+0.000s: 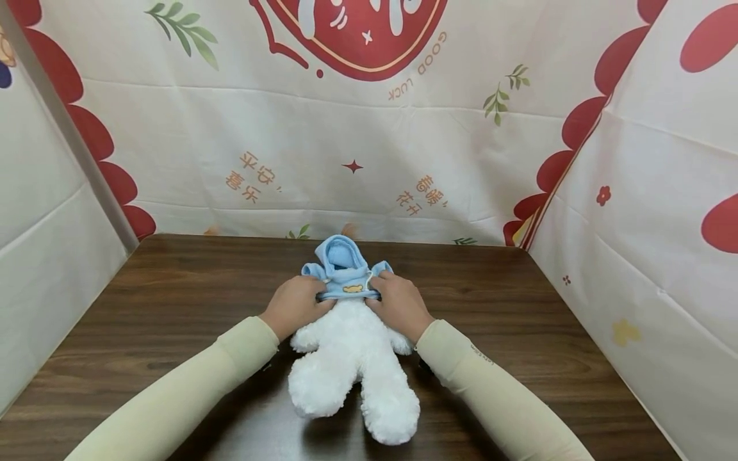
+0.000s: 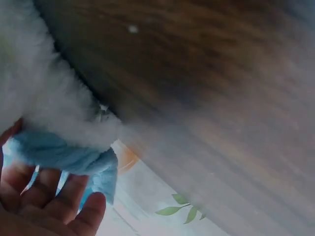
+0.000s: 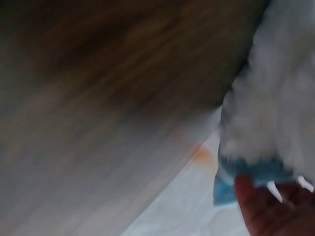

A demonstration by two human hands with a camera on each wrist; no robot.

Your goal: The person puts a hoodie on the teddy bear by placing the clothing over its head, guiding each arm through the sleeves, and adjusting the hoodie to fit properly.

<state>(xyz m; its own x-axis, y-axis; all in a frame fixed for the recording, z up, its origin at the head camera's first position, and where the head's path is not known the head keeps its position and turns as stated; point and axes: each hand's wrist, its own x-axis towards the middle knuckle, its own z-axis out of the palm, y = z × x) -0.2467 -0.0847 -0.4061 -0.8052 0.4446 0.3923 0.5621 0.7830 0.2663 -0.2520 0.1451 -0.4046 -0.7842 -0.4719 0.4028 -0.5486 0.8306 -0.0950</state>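
Observation:
A white plush toy (image 1: 354, 336) lies on the table, its two legs toward me and its arms out to the sides. Over its far end sits a small light blue hoodie (image 1: 346, 277) with a yellow bear patch; the toy's head is out of sight. My left hand (image 1: 296, 305) grips the hoodie's hem at the left side, and my right hand (image 1: 401, 307) holds it at the right. In the left wrist view, fingers (image 2: 64, 196) lie under the blue cloth (image 2: 64, 155). The right wrist view shows fingertips against the cloth, next to white fur (image 3: 270, 108).
The dark wooden table (image 1: 196, 288) extends to both sides of the toy. Behind it hangs a printed white cloth (image 1: 352, 128) with red and green designs, and similar cloth panels (image 1: 651, 256) stand at left and right.

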